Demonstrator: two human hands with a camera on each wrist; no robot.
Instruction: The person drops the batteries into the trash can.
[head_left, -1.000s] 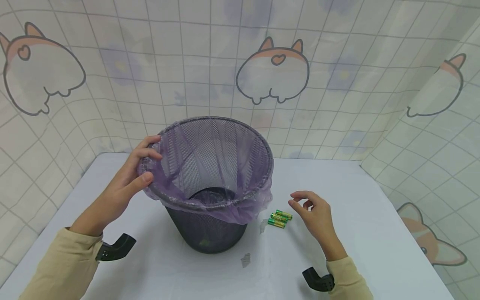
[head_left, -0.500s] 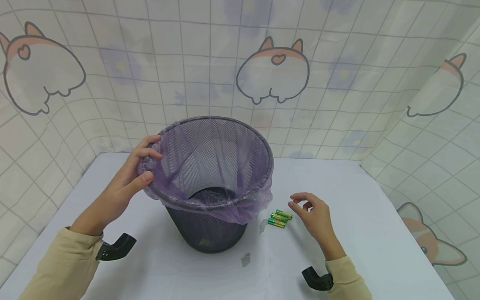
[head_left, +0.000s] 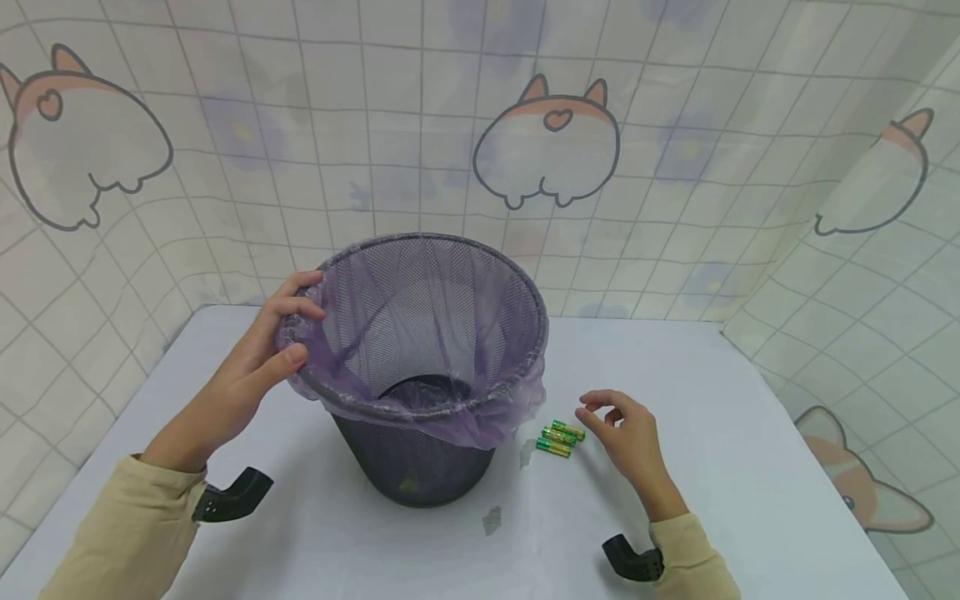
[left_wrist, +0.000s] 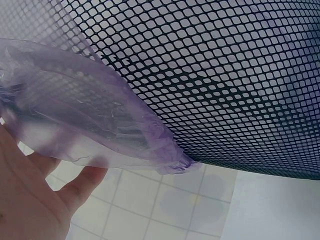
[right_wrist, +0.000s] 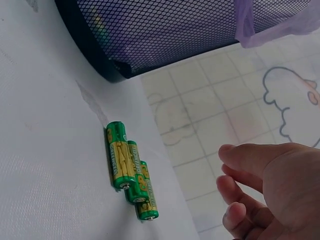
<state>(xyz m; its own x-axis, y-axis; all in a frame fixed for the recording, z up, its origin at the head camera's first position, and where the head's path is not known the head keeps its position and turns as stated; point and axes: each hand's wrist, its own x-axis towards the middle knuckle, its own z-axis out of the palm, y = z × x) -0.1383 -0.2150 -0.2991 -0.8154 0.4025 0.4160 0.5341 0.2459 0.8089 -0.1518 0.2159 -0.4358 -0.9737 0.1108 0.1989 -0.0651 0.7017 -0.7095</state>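
Observation:
A black mesh wastebasket [head_left: 416, 467] stands on the table, lined with a purple plastic bag [head_left: 480, 421] folded over its rim. My left hand [head_left: 240, 375] grips the left side of the rim through the bag, fingertips over the edge. In the left wrist view, fingers [left_wrist: 82, 185] lie against the bag's loose fold. Three green and gold batteries [head_left: 555, 437] lie side by side to the right of the basket. Just right of them hovers my right hand [head_left: 626, 437], fingers loosely bent with nothing between them. Something small and yellow-green [right_wrist: 100, 22] shows through the mesh near the basket's bottom.
The white table [head_left: 675, 375] is backed by a tiled-pattern curtain [head_left: 660, 250] with corgi drawings. Grey tape patches [head_left: 492, 521] stick to the tabletop near the basket. Black camera mounts [head_left: 236, 496] sit at both wrists.
My right hand has drifted slightly left and down beside the batteries. The left hand, wastebasket and batteries stay in place.

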